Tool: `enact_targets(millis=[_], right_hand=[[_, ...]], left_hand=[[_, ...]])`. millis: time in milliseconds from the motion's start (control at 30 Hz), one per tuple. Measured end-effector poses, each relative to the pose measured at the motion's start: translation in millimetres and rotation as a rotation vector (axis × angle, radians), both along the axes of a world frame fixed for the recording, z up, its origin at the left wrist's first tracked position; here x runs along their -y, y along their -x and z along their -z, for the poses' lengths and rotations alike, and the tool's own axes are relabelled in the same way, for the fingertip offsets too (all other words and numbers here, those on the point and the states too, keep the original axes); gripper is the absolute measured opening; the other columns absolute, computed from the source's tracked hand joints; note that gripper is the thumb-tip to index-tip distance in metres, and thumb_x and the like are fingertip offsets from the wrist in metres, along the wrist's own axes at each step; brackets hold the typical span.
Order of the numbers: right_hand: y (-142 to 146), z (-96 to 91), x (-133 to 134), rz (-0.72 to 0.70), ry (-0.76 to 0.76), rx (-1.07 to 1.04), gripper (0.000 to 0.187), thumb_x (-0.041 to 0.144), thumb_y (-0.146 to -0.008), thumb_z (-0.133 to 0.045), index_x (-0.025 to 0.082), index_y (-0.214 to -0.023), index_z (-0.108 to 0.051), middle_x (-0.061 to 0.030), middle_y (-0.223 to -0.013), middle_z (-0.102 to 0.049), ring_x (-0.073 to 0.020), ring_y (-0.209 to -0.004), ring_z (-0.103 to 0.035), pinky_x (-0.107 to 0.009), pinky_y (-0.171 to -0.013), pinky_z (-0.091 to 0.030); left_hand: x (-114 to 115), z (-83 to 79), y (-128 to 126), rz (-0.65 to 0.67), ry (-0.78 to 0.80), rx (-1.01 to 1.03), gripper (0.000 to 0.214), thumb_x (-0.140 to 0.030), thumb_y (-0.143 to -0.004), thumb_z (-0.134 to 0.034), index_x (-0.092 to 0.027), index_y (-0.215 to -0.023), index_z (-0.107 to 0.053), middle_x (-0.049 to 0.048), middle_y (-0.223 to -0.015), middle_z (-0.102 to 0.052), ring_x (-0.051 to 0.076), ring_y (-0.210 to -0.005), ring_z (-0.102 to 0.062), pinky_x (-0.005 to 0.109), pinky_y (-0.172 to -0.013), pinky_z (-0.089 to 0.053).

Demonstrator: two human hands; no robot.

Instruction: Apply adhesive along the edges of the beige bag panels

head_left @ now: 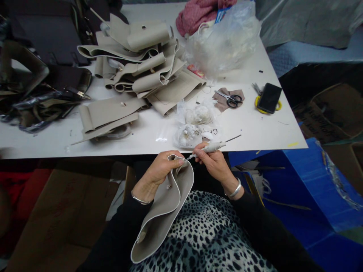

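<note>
Where the hands meet: just below the table edge, near the middle of the frame, the tool's thin tip reaches the beige piece's upper rim beside the left thumb; whether it goes through cannot be told.
Left hand (161,170): thumb and fingers pinched together on that rim, so it is the nearer hand, in contact.
Beige piece (163,211): lower middle, partly over the patterned garment (210,226); its long axis slants from the pinched rim down toward the lower left, its sides bowed apart.
Right hand (212,160): fingers closed around the tool's pale handle, just right of the rim; the piece lies to its left and below.
Tool (214,146): long axis rising from the rim toward the upper right, across the slant's upper end, a bare rod sticking out beyond the handle.
Table (155,134): heaped beige pieces (153,77) at upper centre-left, small plastic bags (198,115) near the middle, scissors (233,100) and phone (270,98) toward the right.
</note>
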State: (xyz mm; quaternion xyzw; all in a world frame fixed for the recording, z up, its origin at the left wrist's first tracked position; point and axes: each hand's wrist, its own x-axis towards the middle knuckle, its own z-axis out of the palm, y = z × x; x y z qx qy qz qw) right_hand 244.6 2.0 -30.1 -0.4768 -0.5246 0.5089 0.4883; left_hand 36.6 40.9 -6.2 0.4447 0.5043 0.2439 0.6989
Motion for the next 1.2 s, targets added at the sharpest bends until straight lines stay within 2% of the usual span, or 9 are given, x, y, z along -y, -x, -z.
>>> enact_targets(millis=[200, 267, 333, 533, 667, 767, 900, 1000, 1200], right_hand=[[-9.9, -7.8, 21.5, -0.107, -0.199, 0.103, 0.022, 0.043, -0.105, -0.065, 0.025, -0.097, -0.075, -0.0042, -0.094, -0.073, -0.021, -0.086, -0.068, -0.036, -0.083, -0.055], [-14.6, -12.3, 28.1, -0.157, -0.272, 0.169, 0.016, 0.038, -0.104, -0.068, 0.026, -0.099, -0.077, -0.0043, -0.094, -0.074, -0.0222, -0.087, -0.068, -0.038, -0.085, -0.055], [-17.8, -14.3, 32.6, -0.136, -0.302, 0.165, 0.012, 0.034, -0.104, -0.069, 0.027, -0.1, -0.078, -0.0043, -0.094, -0.075, -0.0222, -0.086, -0.069, -0.038, -0.084, -0.055], [-13.7, -9.9, 42.3, 0.19, -0.211, -0.02, 0.019, 0.042, -0.104, -0.068, 0.026, -0.104, -0.077, -0.0048, -0.098, -0.076, -0.02, -0.082, -0.07, -0.035, -0.077, -0.058], [-7.0, -10.8, 52.1, 0.225, -0.127, -0.111, 0.03, 0.049, -0.107, -0.061, 0.027, -0.124, -0.071, -0.0038, -0.091, -0.079, -0.0181, -0.074, -0.072, -0.032, -0.071, -0.06], [-3.6, -13.7, 57.3, 0.274, -0.097, -0.122, 0.029, 0.05, -0.11, -0.056, 0.025, -0.119, -0.067, -0.0022, -0.083, -0.078, -0.0164, -0.067, -0.071, -0.029, -0.065, -0.058], [-0.6, -14.6, 59.6, 0.313, -0.101, -0.021, 0.027, 0.051, -0.104, -0.063, 0.024, -0.104, -0.062, -0.0022, -0.089, -0.076, -0.0179, -0.076, -0.072, -0.03, -0.071, -0.057], [1.3, -12.8, 61.6, 0.275, -0.134, 0.145, 0.034, 0.05, -0.093, -0.078, 0.025, -0.105, -0.058, -0.001, -0.094, -0.071, -0.0194, -0.083, -0.069, -0.032, -0.077, -0.055], [5.8, -15.0, 63.4, 0.21, -0.124, 0.348, 0.047, 0.048, -0.084, -0.082, 0.027, -0.108, -0.047, 0.0018, -0.091, -0.062, -0.0177, -0.074, -0.06, -0.031, -0.07, -0.048]], left_hand=[[3.2, 3.1, -2.0, -0.033, 0.041, 0.061, 0.03, -0.037, -0.06, -0.09, -0.015, -0.07, -0.072, 0.0005, -0.063, -0.061, 0.013, -0.06, -0.05, 0.027, -0.06, -0.036], [4.4, 4.9, -3.2, -0.038, 0.077, 0.074, 0.029, -0.034, -0.057, -0.091, -0.015, -0.069, -0.072, 0.0005, -0.062, -0.061, 0.013, -0.059, -0.05, 0.027, -0.06, -0.037], [5.7, 5.9, -4.4, -0.06, 0.1, 0.084, 0.029, -0.032, -0.054, -0.091, -0.016, -0.069, -0.072, 0.0006, -0.062, -0.062, 0.013, -0.058, -0.05, 0.027, -0.059, -0.037], [10.4, 1.4, -7.2, -0.075, 0.088, 0.081, 0.028, -0.032, -0.057, -0.092, -0.017, -0.07, -0.072, 0.0009, -0.063, -0.063, 0.014, -0.057, -0.052, 0.028, -0.058, -0.039], [14.0, -1.4, -9.9, -0.08, 0.051, 0.083, 0.031, -0.031, -0.057, -0.092, -0.015, -0.073, -0.071, 0.0001, -0.064, -0.064, 0.013, -0.058, -0.054, 0.027, -0.058, -0.041], [15.4, -1.2, -12.3, -0.077, 0.015, 0.077, 0.031, -0.029, -0.057, -0.093, -0.015, -0.075, -0.073, 0.0001, -0.067, -0.066, 0.013, -0.06, -0.057, 0.027, -0.061, -0.043], [15.6, -0.1, -18.8, -0.071, -0.026, 0.057, 0.028, -0.029, -0.057, -0.091, -0.014, -0.074, -0.074, 0.0007, -0.067, -0.068, 0.013, -0.062, -0.057, 0.028, -0.064, -0.043], [16.6, 0.7, -26.7, -0.019, -0.096, 0.057, 0.023, -0.027, -0.058, -0.089, -0.014, -0.071, -0.075, 0.0009, -0.065, -0.067, 0.013, -0.061, -0.055, 0.029, -0.064, -0.041], [17.4, 7.5, -37.6, 0.045, -0.185, 0.081, 0.013, -0.02, -0.062, -0.082, -0.014, -0.071, -0.075, 0.0016, -0.07, -0.068, 0.014, -0.068, -0.057, 0.03, -0.069, -0.041]])
